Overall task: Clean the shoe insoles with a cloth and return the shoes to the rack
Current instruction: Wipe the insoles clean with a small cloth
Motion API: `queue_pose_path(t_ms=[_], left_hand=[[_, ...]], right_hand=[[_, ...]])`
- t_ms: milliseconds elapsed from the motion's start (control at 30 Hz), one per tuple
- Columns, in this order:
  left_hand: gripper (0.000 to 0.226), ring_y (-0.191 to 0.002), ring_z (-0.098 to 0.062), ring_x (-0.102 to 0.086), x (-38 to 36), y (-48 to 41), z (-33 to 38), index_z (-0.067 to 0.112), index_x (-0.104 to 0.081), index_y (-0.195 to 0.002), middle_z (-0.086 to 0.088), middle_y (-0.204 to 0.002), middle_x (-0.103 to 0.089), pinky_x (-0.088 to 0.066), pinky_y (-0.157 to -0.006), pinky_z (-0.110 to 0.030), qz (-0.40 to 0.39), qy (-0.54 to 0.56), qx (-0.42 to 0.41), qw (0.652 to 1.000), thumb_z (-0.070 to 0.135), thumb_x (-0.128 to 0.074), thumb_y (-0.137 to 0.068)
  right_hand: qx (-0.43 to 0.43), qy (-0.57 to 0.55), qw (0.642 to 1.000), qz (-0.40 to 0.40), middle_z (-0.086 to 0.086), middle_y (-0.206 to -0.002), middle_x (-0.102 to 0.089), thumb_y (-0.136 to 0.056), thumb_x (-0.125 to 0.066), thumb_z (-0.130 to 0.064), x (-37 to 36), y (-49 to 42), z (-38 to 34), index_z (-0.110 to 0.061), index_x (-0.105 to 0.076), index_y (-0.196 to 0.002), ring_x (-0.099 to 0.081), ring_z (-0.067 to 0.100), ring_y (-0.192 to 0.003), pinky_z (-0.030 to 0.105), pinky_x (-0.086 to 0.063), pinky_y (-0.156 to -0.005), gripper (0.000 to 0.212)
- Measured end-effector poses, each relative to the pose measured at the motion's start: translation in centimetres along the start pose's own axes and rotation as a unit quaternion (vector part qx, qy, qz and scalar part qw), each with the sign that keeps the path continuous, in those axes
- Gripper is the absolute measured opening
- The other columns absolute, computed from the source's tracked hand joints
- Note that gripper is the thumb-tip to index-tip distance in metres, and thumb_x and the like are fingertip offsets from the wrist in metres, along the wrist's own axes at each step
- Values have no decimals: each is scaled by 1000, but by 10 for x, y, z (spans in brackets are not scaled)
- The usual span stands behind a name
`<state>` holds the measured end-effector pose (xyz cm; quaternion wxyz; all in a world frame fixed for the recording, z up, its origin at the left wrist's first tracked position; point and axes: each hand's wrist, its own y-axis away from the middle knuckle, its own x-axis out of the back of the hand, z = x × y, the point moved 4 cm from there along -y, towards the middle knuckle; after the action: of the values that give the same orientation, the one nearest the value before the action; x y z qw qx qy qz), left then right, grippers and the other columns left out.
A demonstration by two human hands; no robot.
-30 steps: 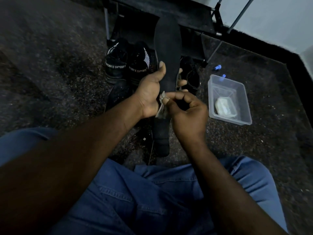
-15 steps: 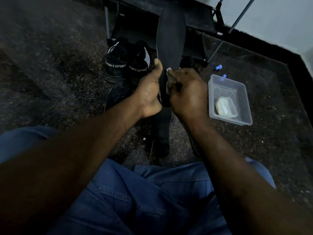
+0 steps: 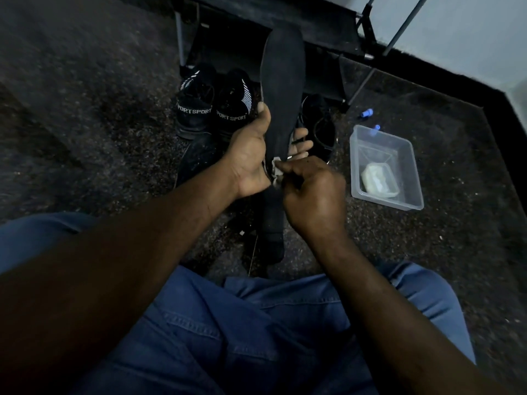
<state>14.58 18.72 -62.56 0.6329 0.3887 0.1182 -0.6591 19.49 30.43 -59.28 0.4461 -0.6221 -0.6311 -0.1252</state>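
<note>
Black and long, the insole (image 3: 282, 81) stood up in the middle of the view, its toe end pointing to twelve o'clock, toward the rack (image 3: 285, 18). The left hand (image 3: 251, 155) gripped it around the middle, thumb on the front and fingers (image 3: 299, 141) curled behind. The right hand (image 3: 313, 192) pinched a small pale cloth (image 3: 277, 169) and pressed it on the insole, just beside the left palm. So the wiping looked to be under way, not finished.

A pair of shoes (image 3: 211, 106) sat on the floor at eleven o'clock from the hands, in front of the rack and not on it. Another shoe (image 3: 319, 121) lay at one o'clock. A clear tub (image 3: 385, 166) with something pale inside sat at three o'clock.

It was too dark to tell which insoles were clean. By the look of it, this insole was yet to go back in its shoe, and the shoes were yet to go on the rack.
</note>
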Motion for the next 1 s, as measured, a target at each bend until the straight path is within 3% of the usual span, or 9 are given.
queue_pose_path(t_ms=[100, 200, 367, 433, 533, 633, 800, 900, 1000], left_hand=[[72, -103, -26, -74, -5, 3, -3, 9, -56, -142, -12, -118, -72, -63, -86, -38, -11, 4, 15, 1000, 63, -26, -106], [78, -122, -28, -66, -9, 4, -11, 9, -55, -147, -15, -141, -63, -55, -98, -38, -28, -30, 33, 999, 67, -27, -103], [77, -111, -23, -69, -6, 1, -11, 8, -62, -137, -10, -134, -68, -60, -89, -34, -21, -23, 45, 999, 67, -26, -104], [74, -119, -27, -67, -5, 0, -8, 10, -63, -134, -10, -139, -65, -57, -97, -37, -10, -6, 35, 999, 65, -25, -104], [73, -131, -34, -61, -2, -3, -5, 11, -50, -150, -13, -145, -61, -49, -110, -47, -5, 0, 14, 1000, 62, -23, -107], [74, -127, -33, -63, 0, -5, -4, 10, -49, -151, -12, -143, -62, -51, -108, -44, 0, -1, 9, 1000, 62, -21, -107], [76, -117, -27, -65, -7, 0, -13, 8, -72, -122, -8, -125, -72, -52, -103, -39, -6, -14, 32, 999, 65, -25, -105], [75, -122, -27, -62, -8, 1, -13, 10, -57, -146, -14, -144, -61, -58, -89, -35, -10, -4, 37, 999, 66, -28, -104], [74, -124, -25, -64, -6, 2, -7, 9, -58, -144, -11, -144, -62, -60, -89, -34, -18, 15, 34, 999, 64, -27, -105]], right_hand=[[-1, 31, 999, 40, 6, -101, -77, -81, -64, -7, 5, -12, 2, -14, -81, -104, -71, 24, -95, 29, -54, -87, 30], [-21, 77, 995, 67, 6, -100, -77, -79, -56, -14, 10, -32, 7, -18, -81, -105, -69, 30, -93, 42, -58, -82, 36], [7, 82, 996, 48, 5, -99, -76, -84, -61, -11, 3, -29, 11, -18, -82, -105, -68, 31, -90, 40, -55, -81, 31], [16, 67, 997, 34, 6, -99, -77, -83, -59, -9, -2, -14, 7, -18, -82, -106, -68, 31, -91, 37, -55, -81, 33], [22, 35, 999, 16, 6, -98, -76, -82, -60, -8, -6, 7, 2, -16, -82, -106, -69, 29, -93, 38, -56, -84, 33], [31, 44, 999, 8, 4, -96, -76, -83, -68, -10, -6, 13, 3, -19, -82, -103, -68, 29, -92, 43, -56, -81, 26], [-2, 115, 993, 41, 0, -99, -77, -82, -63, -24, 9, -23, 9, -27, -81, -102, -65, 32, -92, 50, -53, -79, 27], [-24, 137, 989, 55, -1, -100, -77, -83, -63, -28, 12, -45, 9, -27, -81, -102, -65, 31, -96, 50, -53, -82, 27], [-16, 119, 992, 34, 0, -100, -76, -82, -59, -28, 4, -41, 4, -26, -81, -102, -64, 31, -96, 51, -53, -81, 30]])
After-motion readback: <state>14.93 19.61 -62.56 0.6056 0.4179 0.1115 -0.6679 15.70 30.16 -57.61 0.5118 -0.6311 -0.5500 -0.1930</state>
